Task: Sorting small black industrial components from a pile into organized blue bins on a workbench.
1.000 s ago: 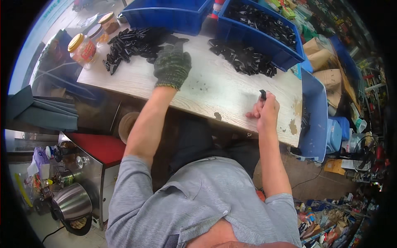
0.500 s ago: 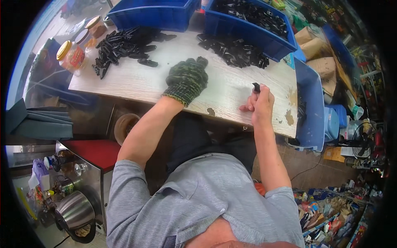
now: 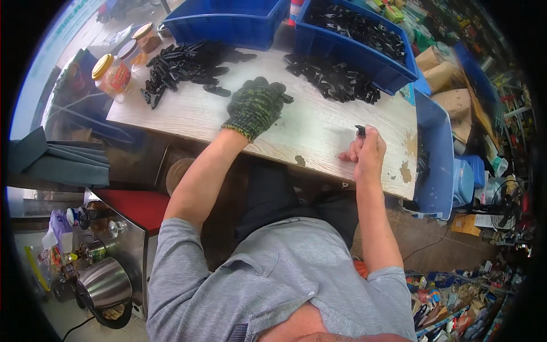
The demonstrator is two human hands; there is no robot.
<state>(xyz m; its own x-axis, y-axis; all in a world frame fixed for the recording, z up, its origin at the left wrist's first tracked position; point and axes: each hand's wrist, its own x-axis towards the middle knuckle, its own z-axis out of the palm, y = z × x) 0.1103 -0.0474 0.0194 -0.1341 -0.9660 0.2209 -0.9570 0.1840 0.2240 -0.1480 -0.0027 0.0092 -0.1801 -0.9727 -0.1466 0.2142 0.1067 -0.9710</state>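
Observation:
My left hand (image 3: 256, 106), in a dark green knitted glove, is closed over the white worktop (image 3: 307, 134). The end of an oblong black piece (image 3: 288, 98) sticks out past its fingers on the right. Bare and near the worktop's right part, my right hand (image 3: 367, 151) pinches a small black clip-like piece (image 3: 360, 131) between thumb and forefinger. Long black pieces lie in a pile (image 3: 182, 68) at the far left, with a single one (image 3: 217, 90) apart from it, close to the glove. A second pile of small black pieces (image 3: 333, 78) lies at the far right.
Behind the worktop stand a blue bin (image 3: 225, 25) and another blue bin (image 3: 353, 48) filled with black pieces. Lidded jars (image 3: 112, 77) line the left end. A large blue tub (image 3: 436, 165) stands off the right edge. A steel kettle (image 3: 105, 282) sits at lower left.
The whole view has shifted slightly. My left hand has turned, and a black piece now shows beyond its fingers. My right hand keeps its pinch on the small black piece.

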